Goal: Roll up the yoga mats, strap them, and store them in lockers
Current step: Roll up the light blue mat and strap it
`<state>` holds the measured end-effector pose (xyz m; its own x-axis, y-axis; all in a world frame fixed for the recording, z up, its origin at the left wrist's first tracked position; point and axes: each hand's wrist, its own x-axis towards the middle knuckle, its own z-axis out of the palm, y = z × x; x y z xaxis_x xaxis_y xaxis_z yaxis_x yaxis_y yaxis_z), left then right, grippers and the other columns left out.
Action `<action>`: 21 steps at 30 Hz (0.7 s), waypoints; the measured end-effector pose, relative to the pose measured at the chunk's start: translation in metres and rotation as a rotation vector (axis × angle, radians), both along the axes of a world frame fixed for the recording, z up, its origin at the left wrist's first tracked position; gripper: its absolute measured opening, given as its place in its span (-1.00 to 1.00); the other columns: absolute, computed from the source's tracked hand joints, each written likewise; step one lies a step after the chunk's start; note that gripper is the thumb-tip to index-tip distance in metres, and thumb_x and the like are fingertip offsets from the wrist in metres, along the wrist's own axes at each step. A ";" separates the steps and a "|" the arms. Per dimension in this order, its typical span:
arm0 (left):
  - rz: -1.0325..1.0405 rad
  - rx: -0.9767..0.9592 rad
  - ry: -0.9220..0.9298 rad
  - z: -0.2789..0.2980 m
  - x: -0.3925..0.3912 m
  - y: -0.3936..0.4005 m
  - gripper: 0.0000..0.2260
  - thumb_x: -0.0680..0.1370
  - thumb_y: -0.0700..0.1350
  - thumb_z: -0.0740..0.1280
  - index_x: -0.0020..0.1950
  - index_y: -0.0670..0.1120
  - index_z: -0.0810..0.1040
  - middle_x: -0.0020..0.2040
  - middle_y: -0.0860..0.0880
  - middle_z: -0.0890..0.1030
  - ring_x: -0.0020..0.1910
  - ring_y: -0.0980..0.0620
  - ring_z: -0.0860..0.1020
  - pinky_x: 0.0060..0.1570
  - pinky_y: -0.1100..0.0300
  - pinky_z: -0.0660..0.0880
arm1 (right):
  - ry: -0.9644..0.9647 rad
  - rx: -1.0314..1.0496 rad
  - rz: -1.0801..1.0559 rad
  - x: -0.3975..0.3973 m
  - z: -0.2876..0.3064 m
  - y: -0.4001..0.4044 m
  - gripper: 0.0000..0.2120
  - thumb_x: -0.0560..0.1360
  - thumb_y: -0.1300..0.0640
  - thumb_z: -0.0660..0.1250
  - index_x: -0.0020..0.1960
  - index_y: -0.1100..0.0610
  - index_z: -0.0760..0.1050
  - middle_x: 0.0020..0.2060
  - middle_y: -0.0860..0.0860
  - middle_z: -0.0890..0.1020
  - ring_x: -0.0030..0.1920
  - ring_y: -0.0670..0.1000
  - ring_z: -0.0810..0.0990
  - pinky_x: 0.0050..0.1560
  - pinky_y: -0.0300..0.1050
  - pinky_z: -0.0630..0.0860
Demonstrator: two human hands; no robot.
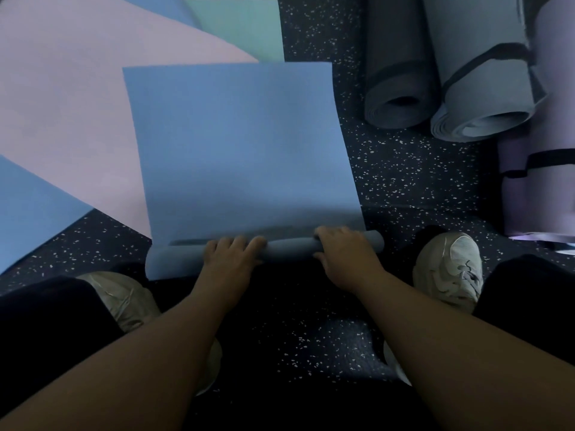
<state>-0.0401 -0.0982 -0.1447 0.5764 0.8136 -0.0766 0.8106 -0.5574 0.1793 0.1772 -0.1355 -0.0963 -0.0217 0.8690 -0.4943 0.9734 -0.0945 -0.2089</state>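
While the blue mat (242, 144) lay flat on the dark speckled floor (404, 169), its near end was wound into a thin roll (289, 248) that ran crosswise between the person's 2 pale sneakers. The left hand (230, 259) rested on top of the roll left of its middle, fingers curled over the far side. The right hand (345, 256) gripped the roll toward its right end, fingers wrapped over the top and the thumb on the near side. At the left end the roll was looser, a flap of mat (168, 262) spreading out toward the left sneaker (124, 303), while the right end stuck out just past the right hand, near the right sneaker (451, 269).

The unrolled stretch of the blue mat ran away from the hands and overlapped a pink mat (71, 113) spread to its left. Beyond the pink mat lay a green mat (245, 29), and the corner of another blue mat (28, 219) showed at the left edge.

To the right, well apart from the hands, 3 rolled mats lay side by side: a dark grey one (395, 66), a light grey one (479, 76) with a dark strap across it, and a lilac one (541, 181) banded by a black strap (547, 158). No lockers were in view.
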 end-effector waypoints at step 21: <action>-0.021 0.095 -0.088 0.000 0.014 -0.027 -0.64 0.39 0.01 0.16 0.16 -0.04 0.41 0.08 -0.07 0.39 0.06 -0.12 0.37 0.00 0.03 0.24 | -0.131 0.007 -0.138 -0.018 -0.013 -0.002 -0.72 0.65 0.04 0.05 0.33 0.05 0.32 0.27 0.06 0.38 0.30 0.11 0.31 0.36 0.10 0.22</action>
